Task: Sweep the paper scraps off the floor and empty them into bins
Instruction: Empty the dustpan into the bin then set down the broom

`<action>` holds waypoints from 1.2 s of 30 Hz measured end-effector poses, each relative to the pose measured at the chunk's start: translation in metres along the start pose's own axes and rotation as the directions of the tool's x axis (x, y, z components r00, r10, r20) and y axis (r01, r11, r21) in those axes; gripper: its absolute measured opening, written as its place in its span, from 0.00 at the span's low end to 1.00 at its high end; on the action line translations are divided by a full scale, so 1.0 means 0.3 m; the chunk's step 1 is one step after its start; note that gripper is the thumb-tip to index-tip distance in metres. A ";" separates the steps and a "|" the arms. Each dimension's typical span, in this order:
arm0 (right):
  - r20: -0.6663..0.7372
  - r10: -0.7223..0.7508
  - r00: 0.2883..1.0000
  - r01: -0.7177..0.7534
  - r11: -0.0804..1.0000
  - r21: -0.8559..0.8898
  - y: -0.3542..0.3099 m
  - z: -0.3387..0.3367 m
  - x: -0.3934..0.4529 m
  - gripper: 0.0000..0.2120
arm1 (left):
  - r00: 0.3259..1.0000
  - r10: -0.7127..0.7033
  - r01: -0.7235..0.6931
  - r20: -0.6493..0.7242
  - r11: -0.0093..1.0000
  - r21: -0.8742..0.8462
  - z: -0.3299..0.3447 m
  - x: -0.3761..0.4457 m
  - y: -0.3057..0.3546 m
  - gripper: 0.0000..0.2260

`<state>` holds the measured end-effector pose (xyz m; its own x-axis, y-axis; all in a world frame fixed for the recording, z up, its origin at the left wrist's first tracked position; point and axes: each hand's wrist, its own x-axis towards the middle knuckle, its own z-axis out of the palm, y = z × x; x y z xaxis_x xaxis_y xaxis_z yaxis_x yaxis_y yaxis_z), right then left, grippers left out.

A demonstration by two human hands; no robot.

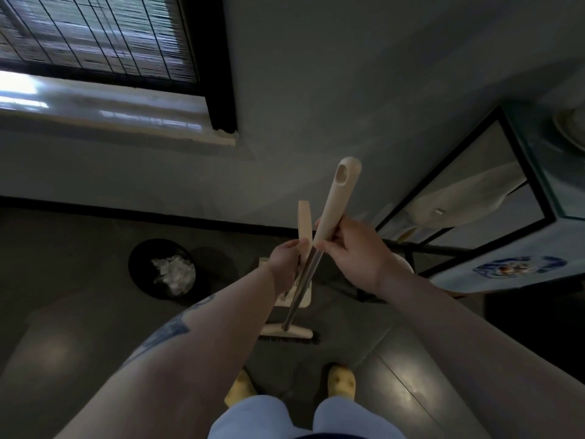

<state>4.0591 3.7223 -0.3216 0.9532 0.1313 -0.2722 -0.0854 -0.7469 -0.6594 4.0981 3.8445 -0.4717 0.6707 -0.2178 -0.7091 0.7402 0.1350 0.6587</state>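
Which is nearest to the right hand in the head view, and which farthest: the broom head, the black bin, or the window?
From the right hand:
1. Broom head, just below, on the floor.
2. Black bin, left, holding paper scraps.
3. Window, upper left.

Two hands are counted: one left hand [286,259] and one right hand [354,251]. Two long handles are seen between them: one broom handle [332,204], cream at its upper part, and one flat dustpan handle [304,221]. One broom head [289,331] is counted on the floor, and one dustpan [302,301] behind it. One black bin [163,267] is seen, with one heap of white paper scraps [175,274] inside. Two yellow shoes [341,381] are counted. One window [101,36] is seen in the wall, and one black-framed glass worktop [538,191] at the right.
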 end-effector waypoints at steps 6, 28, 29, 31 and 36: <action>0.023 -0.042 0.999 0.041 0.999 0.018 0.010 -0.003 0.006 0.17 | 0.991 0.036 -0.056 0.126 0.986 0.156 -0.062 -0.021 0.000 0.20; 0.046 -0.062 0.997 0.060 0.998 0.029 0.064 -0.020 0.037 0.16 | 0.976 0.127 -0.144 0.175 0.986 0.088 -0.008 0.002 -0.061 0.17; 0.058 -0.065 0.996 0.063 0.998 0.031 0.066 -0.019 0.041 0.16 | 0.976 0.157 -0.175 0.150 0.978 0.114 -0.005 -0.001 -0.059 0.14; 0.085 -0.082 0.993 0.080 0.996 0.027 0.066 -0.015 0.047 0.15 | 0.971 0.222 -0.235 0.088 0.952 0.195 -0.010 0.002 -0.058 0.10; 0.109 -0.102 0.989 0.098 0.994 0.040 0.073 -0.007 0.048 0.14 | 0.941 0.336 -0.325 0.051 0.846 0.424 -0.022 0.022 -0.051 0.16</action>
<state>4.0715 3.7065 -0.3384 0.9198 0.2766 -0.2783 -0.0032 -0.7040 -0.7101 4.0916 3.8475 -0.4880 0.8770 -0.2085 -0.4329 0.3879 -0.2245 0.8940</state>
